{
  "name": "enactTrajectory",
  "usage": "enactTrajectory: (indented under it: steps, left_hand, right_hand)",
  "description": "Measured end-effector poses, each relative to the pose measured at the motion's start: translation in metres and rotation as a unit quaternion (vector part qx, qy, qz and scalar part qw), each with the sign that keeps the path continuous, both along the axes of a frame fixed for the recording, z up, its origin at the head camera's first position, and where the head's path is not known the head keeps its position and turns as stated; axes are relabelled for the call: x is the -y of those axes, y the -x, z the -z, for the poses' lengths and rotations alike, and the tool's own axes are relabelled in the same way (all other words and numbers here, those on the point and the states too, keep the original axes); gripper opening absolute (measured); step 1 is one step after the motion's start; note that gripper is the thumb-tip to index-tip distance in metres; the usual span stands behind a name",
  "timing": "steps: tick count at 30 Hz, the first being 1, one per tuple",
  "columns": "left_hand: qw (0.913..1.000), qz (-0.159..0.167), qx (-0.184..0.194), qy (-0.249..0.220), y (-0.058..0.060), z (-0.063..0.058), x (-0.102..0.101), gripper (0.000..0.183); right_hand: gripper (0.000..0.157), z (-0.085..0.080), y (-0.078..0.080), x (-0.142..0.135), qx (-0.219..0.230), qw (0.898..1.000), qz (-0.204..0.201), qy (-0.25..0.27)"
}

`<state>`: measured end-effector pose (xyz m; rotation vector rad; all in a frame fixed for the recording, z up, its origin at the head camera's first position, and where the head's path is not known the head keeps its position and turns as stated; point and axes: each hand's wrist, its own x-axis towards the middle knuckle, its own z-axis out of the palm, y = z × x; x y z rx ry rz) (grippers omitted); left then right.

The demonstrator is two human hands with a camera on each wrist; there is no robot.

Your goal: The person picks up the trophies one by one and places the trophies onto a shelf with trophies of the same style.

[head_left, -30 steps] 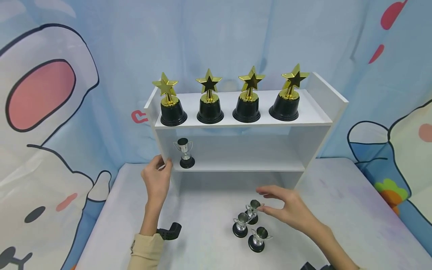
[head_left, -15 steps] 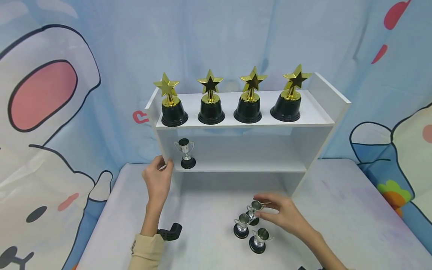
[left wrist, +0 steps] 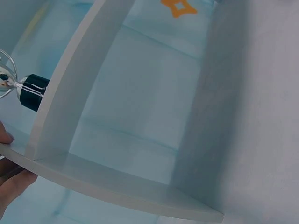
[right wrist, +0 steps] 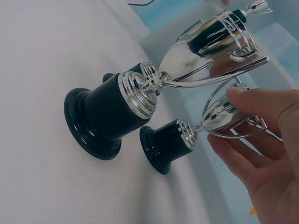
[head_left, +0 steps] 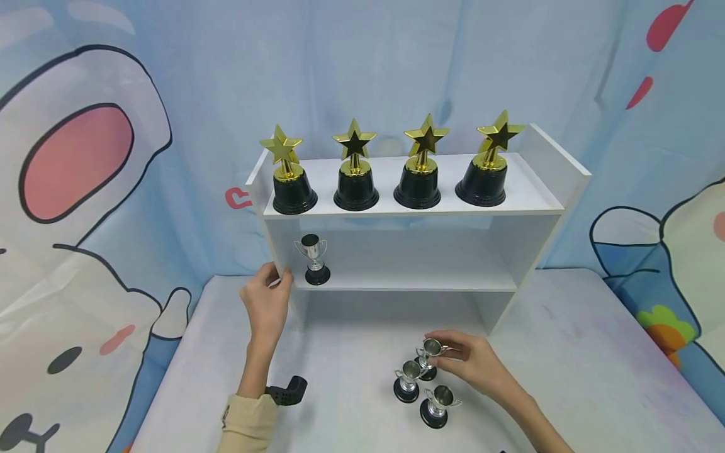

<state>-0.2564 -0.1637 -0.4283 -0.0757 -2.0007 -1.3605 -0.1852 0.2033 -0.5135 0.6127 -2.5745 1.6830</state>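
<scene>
My right hand [head_left: 470,362] pinches the rear one of three small silver trophy cups on the table, thumb on one side of the cup and fingers on the other. That trophy cup [head_left: 432,347] has two handles and a black base [right wrist: 161,145], which looks upright on the table. Close by stand the second trophy cup [head_left: 408,377] and the third trophy cup [head_left: 438,402]. My left hand [head_left: 268,302] grips the front edge of the left side panel of a white shelf [head_left: 408,290]. One more silver trophy cup [head_left: 313,251] stands at the left of the middle shelf.
Several gold star trophies [head_left: 355,179] with black bases line the top shelf. The white table [head_left: 340,390] spreads beneath and in front of the shelf unit. A blue cartoon-print curtain [head_left: 374,63] hangs behind.
My right hand has come in from the right, and its thumb and fingers have closed on the rear trophy cup. The left hand stays at the side panel.
</scene>
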Motion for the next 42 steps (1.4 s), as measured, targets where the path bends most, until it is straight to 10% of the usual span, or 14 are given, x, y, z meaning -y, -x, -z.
enactTrajectory:
  steps: [19, 42]
  left_hand:
    - [1.0, 0.001, 0.004, -0.003, -0.003, -0.001, 0.001, 0.017]
    - [1.0, 0.003, -0.003, -0.004, -0.002, -0.003, -0.001, 0.017]
  right_hand:
    - [0.039, -0.021, -0.004, -0.002, -0.069, 0.997, 0.019, -0.04]
    - [0.04, -0.103, 0.011, 0.025, -0.171, 0.983, 0.037, -0.061]
